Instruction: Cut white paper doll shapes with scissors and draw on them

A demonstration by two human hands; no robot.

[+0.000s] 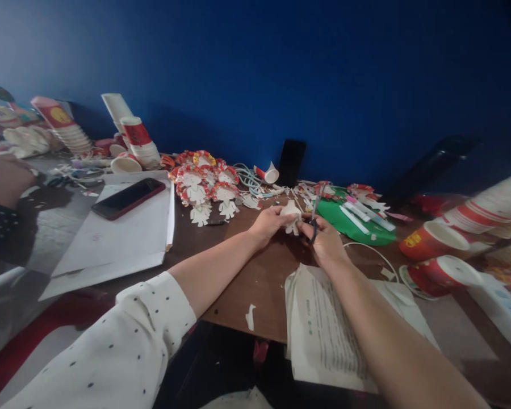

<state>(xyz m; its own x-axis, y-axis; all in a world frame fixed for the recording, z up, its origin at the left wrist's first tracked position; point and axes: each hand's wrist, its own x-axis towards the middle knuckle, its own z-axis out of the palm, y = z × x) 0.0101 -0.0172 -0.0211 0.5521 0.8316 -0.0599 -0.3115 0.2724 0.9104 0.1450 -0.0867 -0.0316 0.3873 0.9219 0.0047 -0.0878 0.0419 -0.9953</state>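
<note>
Between my two hands, above the brown table [234, 289], is a small white paper cutout [290, 213] with notched edges at its lower end. My left hand [267, 225] pinches it from the left between thumb and fingers. My right hand [323, 237] is closed around the dark handles of a pair of scissors [318, 202]. The blades point up and away from me, and my right fingertips lie close to the cutout's right edge. Beyond my left hand lies a pile of similar paper figures [197, 193] with red and white curled tops.
A black phone [292, 163] leans against the blue wall. White markers [354, 220] lie on a green sheet [338, 226]. Paper cups [434, 240] stand at right, stacked cups [140, 142] at left. A phone [128, 199] rests on white paper [111, 244]. Another person's hand [6, 179] is far left.
</note>
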